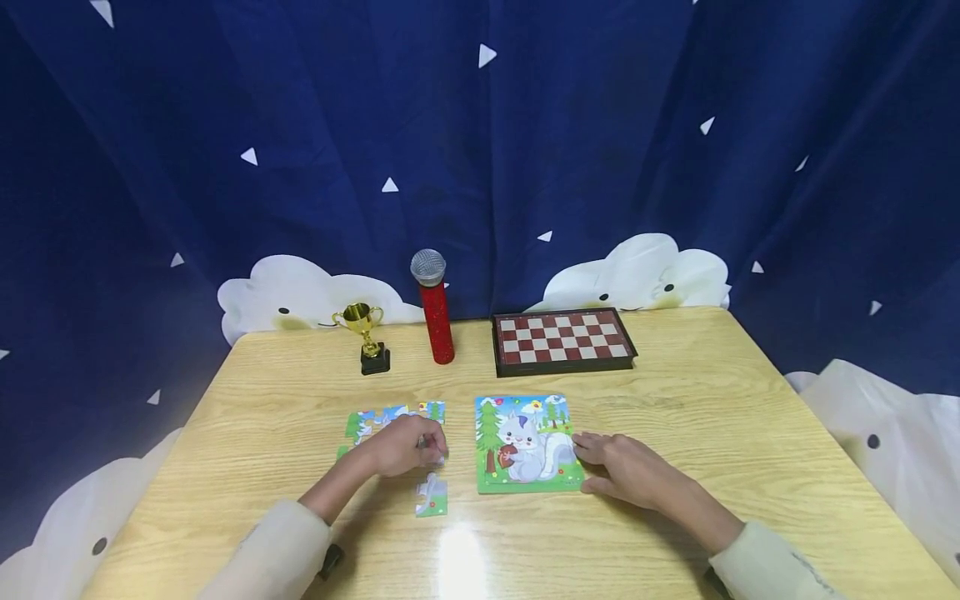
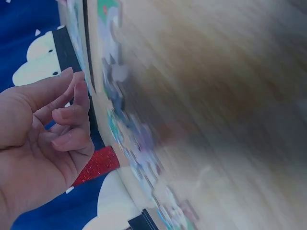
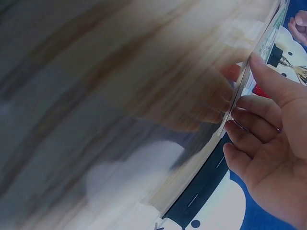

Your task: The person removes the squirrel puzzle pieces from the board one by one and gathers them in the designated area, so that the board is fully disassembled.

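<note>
My left hand [image 1: 408,446] is over the right part of a partly assembled jigsaw puzzle [image 1: 360,425], hiding some of it. Its fingers are loosely bent, and the left wrist view shows thumb and forefinger tips close together with no piece visible between them. Just below that hand lies a separate group of joined puzzle pieces [image 1: 432,504], grey and green. My right hand [image 1: 626,468] rests beside a complete squirrel picture board [image 1: 525,442]. Its fingers touch the board's right edge and its thumb lies at the lower right corner.
Along the back of the wooden table [image 1: 675,400] stand a small gold trophy [image 1: 363,329], an upright red microphone [image 1: 437,312] and a red-and-white checkered game board [image 1: 564,340]. A dark blue curtain [image 1: 450,125] hangs behind the table.
</note>
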`<state>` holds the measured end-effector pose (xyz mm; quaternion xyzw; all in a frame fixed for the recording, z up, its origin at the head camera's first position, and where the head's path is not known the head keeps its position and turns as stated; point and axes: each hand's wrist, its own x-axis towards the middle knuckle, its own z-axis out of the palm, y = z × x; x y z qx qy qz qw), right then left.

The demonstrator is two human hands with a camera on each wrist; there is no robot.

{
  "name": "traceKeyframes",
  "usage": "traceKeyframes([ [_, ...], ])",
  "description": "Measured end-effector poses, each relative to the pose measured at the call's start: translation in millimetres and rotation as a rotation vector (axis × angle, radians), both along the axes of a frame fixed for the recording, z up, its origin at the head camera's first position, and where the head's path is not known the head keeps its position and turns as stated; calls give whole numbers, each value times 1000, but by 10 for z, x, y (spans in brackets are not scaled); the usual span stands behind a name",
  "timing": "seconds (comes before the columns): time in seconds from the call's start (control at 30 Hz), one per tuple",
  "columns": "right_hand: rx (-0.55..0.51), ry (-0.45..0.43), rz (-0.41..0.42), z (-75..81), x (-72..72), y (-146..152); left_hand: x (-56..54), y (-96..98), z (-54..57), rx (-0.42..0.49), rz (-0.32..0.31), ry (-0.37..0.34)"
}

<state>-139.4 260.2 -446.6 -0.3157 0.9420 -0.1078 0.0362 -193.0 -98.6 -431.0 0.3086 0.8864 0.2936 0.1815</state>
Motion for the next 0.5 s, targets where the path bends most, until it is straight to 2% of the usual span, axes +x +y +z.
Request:
traceKeyframes([
  [0.23,4,1,2,2,-4,-7,2,269,9,17,8,-4],
  [0.5,3,-11,-7,5,-2,-5,-12,627,13,40,-21,-8],
])
